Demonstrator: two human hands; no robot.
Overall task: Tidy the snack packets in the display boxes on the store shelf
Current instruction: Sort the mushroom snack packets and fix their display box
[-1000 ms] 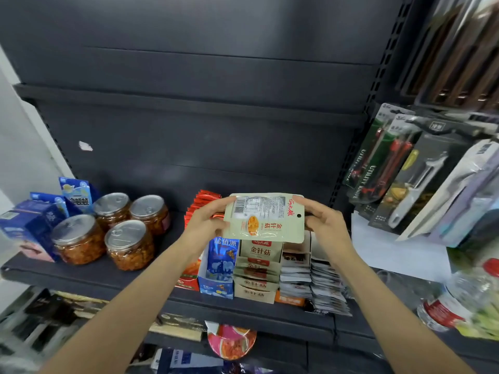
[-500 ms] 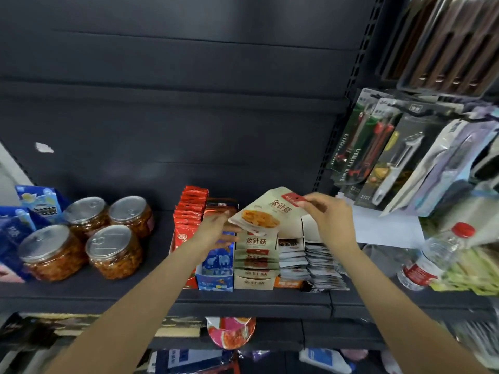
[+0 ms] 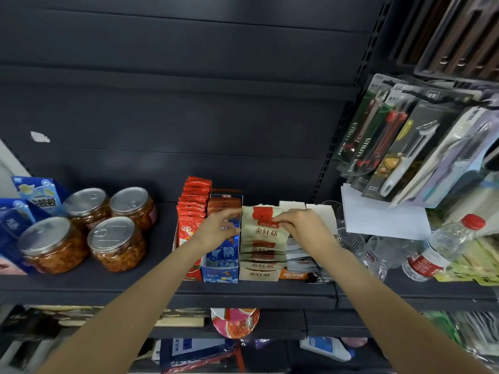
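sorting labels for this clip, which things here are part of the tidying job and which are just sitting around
Job: beige packets, beige box, blue box, red packets, left hand, right hand.

Just there: jars, water bottle, peelers, cups.

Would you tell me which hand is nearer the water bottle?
Right. The right hand rests on the beige packets, well left of the water bottle; the left hand lies further left.

Both bare arms reach forward, hands close together.

The left hand [image 3: 220, 229] lies palm-right with straight fingers stretched forward, thumb side up. The right hand [image 3: 302, 225] sits just beside it, knuckles up, fingers curled with the tips pinched toward the left hand. Both forearms angle inward from the bottom corners.
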